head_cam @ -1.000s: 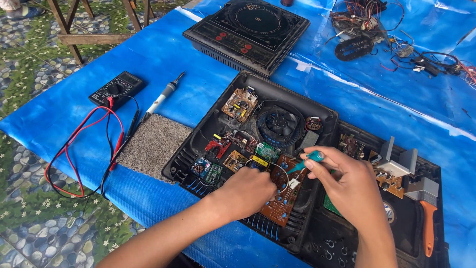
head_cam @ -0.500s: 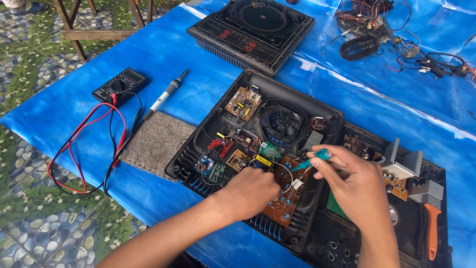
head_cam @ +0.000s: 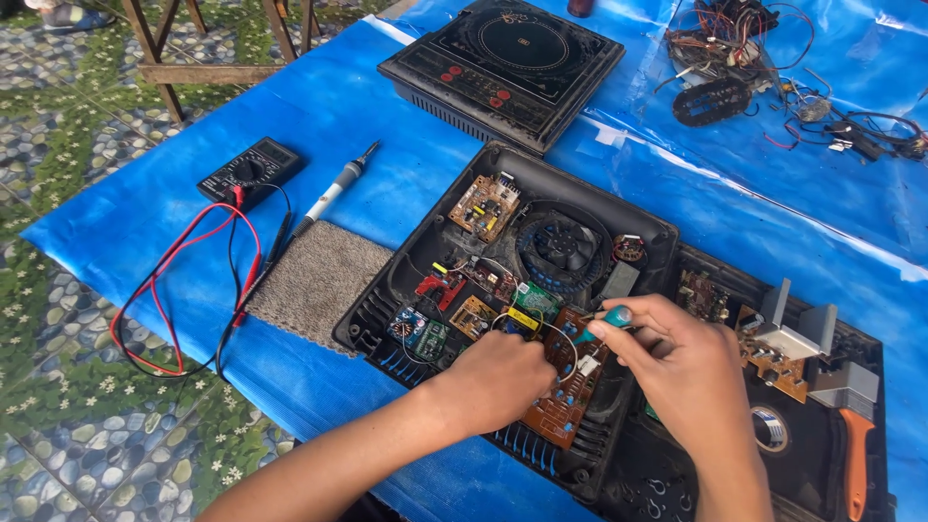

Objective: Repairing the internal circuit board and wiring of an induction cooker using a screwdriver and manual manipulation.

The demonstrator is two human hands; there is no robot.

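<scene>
Right grip (head_cam: 677,362) clamps a teal-handled tool (head_cam: 604,321); left grip (head_cam: 503,382) presses brown circuit board (head_cam: 565,401) beside fan (head_cam: 561,246).

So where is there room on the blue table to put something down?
Bare blue sheet lies between the multimeter and the closed cooktop, and again between that cooktop and the wire pile. It is crowded inside the open cooker shell, where the left hand and right hand work.

Left hand (head_cam: 503,382): palm down, fingers curled loosely, forearm reaching in from lower left.
Right hand (head_cam: 681,362): knuckles up, thumb and forefinger pinched together at the fingertips, wrist entering from below.
</scene>
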